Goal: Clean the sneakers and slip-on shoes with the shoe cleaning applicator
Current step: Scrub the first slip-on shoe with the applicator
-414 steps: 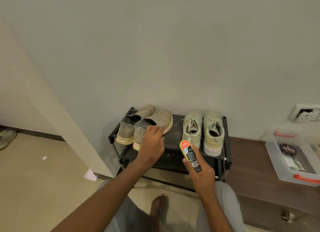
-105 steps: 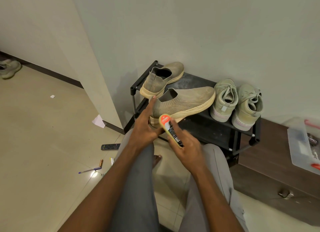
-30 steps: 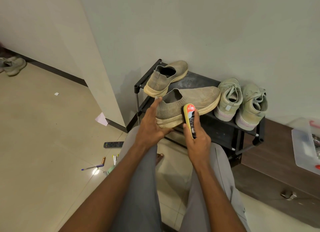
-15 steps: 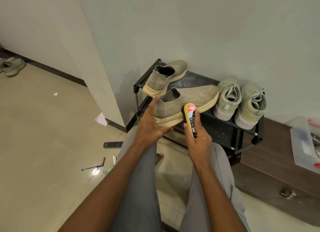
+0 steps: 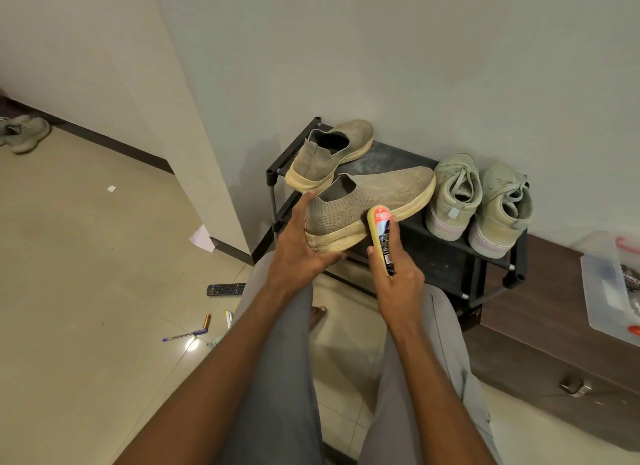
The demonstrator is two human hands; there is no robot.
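Grey trousers (image 5: 277, 378), bare forearms

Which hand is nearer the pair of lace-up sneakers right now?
Right. The right hand, gripping the applicator, sits just left of the sneakers; the left hand holds the slip-on's heel, farther left.

On the red top of the applicator (image 5: 381, 237) I held, I could read "KIWI"; the fine print on its black label was too small.
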